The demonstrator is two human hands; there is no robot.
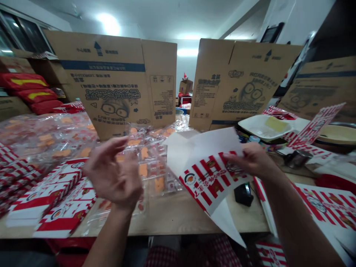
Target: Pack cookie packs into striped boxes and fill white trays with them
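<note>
My right hand is closed on a flat red-and-white striped paper box blank, holding it up tilted over the wooden table, its white inner side turned upward. My left hand hovers to the left of it with fingers spread and curled, holding nothing, above clear plastic packets of orange snacks. A small black object lies on the table under the held blank.
Stacks of folded striped boxes lie at the left, more flat blanks at the right. Large cardboard cartons stand along the back. A white tray and a bowl sit at the right rear. Bagged snacks pile up at the left.
</note>
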